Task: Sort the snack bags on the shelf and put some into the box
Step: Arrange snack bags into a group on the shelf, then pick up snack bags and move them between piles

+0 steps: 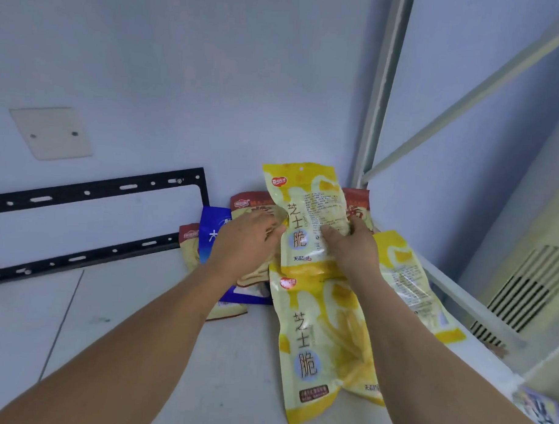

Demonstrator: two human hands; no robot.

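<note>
Right now your right hand (350,246) pinches the upright yellow snack bag (306,212) at mid-height; your left hand (248,239) grips its left edge. It looks light, crinkly and slippery, so hold the sealed edges, not the brittle sticks inside.

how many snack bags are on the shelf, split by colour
Yellow: 3, the upright bag gripped by the left hand and right hand, the front flat bag, the right flat bag
Red-topped: 3, behind, far right, far left
Blue: 1
Total: 7 visible; more may be hidden underneath
</note>
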